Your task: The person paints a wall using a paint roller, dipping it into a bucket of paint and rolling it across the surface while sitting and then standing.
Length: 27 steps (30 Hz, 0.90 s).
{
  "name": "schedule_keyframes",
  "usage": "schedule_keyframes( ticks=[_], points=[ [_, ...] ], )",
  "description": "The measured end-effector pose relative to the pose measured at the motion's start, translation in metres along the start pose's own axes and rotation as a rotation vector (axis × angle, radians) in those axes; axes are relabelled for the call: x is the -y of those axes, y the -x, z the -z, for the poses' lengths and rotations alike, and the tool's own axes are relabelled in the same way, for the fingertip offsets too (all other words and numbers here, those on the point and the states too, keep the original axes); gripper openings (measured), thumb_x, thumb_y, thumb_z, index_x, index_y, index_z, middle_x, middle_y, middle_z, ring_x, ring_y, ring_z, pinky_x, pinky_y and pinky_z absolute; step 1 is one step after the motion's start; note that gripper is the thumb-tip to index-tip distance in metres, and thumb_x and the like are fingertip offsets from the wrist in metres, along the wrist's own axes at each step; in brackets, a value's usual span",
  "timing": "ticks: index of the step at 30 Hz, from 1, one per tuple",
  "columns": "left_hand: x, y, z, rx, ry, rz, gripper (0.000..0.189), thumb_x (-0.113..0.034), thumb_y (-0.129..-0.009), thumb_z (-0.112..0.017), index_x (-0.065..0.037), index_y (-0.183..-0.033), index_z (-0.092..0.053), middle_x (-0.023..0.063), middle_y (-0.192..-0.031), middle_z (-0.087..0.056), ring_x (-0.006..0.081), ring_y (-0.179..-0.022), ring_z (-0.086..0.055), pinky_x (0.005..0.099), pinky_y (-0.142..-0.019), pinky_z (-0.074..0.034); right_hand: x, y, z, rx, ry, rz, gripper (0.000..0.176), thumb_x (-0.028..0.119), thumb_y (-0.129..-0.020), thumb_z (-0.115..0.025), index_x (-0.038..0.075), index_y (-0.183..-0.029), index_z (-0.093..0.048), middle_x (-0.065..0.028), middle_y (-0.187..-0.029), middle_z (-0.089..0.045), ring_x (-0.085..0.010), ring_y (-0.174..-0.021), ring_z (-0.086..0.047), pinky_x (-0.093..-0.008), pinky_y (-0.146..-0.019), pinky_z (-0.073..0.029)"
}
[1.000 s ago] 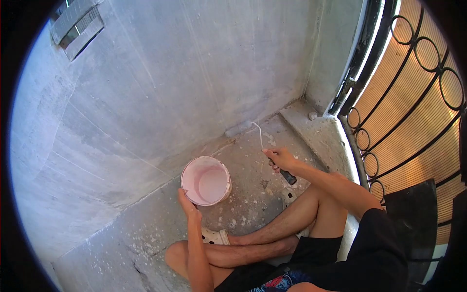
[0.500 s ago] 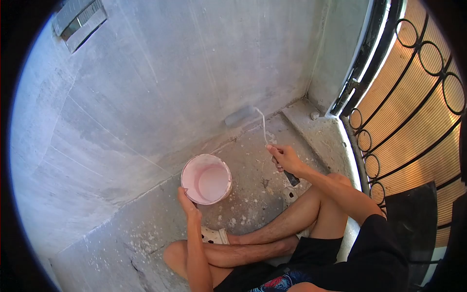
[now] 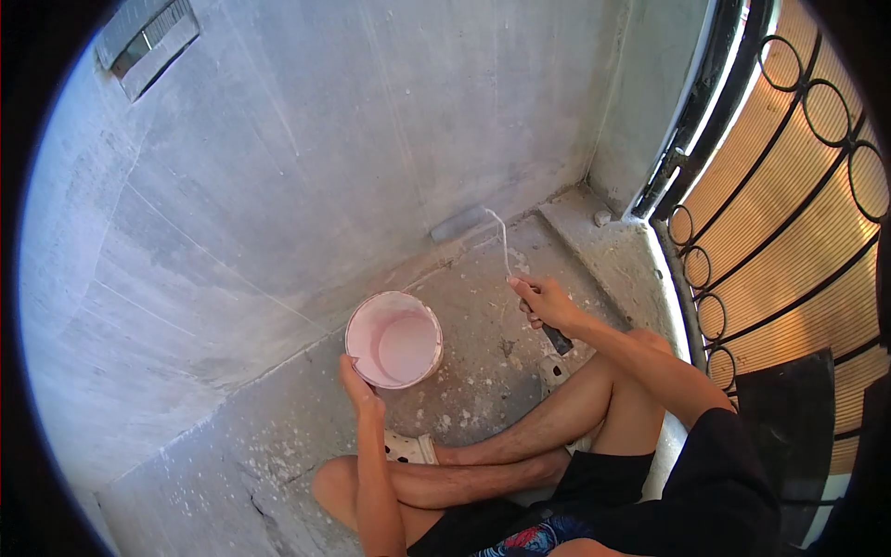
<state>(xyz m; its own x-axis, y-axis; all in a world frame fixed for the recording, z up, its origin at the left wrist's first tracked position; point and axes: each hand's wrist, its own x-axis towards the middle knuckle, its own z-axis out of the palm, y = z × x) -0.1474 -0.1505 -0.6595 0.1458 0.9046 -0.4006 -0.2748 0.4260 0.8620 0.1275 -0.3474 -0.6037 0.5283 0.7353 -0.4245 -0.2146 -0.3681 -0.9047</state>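
My right hand (image 3: 544,304) is closed around the dark handle of a paint roller (image 3: 459,226). The roller's sleeve lies against the bottom of the grey wall (image 3: 306,148), just above the floor, and its white wire frame bends down to my fist. My left hand (image 3: 362,385) grips the near left side of a paint bucket (image 3: 434,357), thumb by the rim; the other fingers are partly hidden. The bucket is pinkish inside, with pale paint at its bottom, and is tilted slightly towards me.
The concrete floor (image 3: 464,390) is spotted with paint. My crossed legs and light clogs (image 3: 409,449) are close behind the bucket. A raised ledge (image 3: 594,246) runs along the right, beside a metal gate (image 3: 780,204) with black bars. A vent opening (image 3: 148,46) is high on the left wall.
The roller sleeve has shifted very slightly downward along the wall's base. Both hands keep their holds, and the bucket stays nearly in place.
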Motion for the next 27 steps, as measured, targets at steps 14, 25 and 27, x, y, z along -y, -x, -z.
schedule_keyframes(
  ticks=[14,25,27],
  points=[
    [0.003,-0.005,0.003,0.028,0.005,0.000,0.020,-0.032,-0.084,-0.049,-0.012,-0.084,-0.053,-0.0017,-0.086,-0.054,0.0126,-0.082,-0.052,0.0286,-0.074,-0.040,0.005,0.000,-0.012,0.023,0.047,-0.048,0.051,0.040,-0.097,-0.052,0.000,-0.129,-0.053,0.0017,-0.064,-0.040,-0.0082,-0.053,-0.038,-0.0256,-0.047,-0.037],
    [0.007,-0.010,0.009,0.025,-0.001,-0.010,0.020,-0.032,-0.082,-0.050,-0.012,-0.083,-0.052,-0.0014,-0.087,-0.053,0.0121,-0.084,-0.051,0.0288,-0.075,-0.039,0.017,0.014,-0.015,0.024,-0.083,0.069,0.038,0.039,-0.098,-0.052,0.002,-0.105,-0.058,0.0036,-0.061,-0.037,-0.0066,-0.049,-0.036,-0.0248,-0.044,-0.033],
    [0.004,-0.004,0.005,0.024,0.005,-0.010,0.020,-0.032,-0.083,-0.050,-0.012,-0.085,-0.053,-0.0015,-0.089,-0.053,0.0122,-0.085,-0.051,0.0285,-0.076,-0.039,0.017,0.014,-0.015,0.020,-0.076,0.079,0.041,0.039,-0.097,-0.052,0.001,-0.111,-0.057,0.0034,-0.061,-0.038,-0.0067,-0.049,-0.037,-0.0246,-0.044,-0.034]
  ],
)
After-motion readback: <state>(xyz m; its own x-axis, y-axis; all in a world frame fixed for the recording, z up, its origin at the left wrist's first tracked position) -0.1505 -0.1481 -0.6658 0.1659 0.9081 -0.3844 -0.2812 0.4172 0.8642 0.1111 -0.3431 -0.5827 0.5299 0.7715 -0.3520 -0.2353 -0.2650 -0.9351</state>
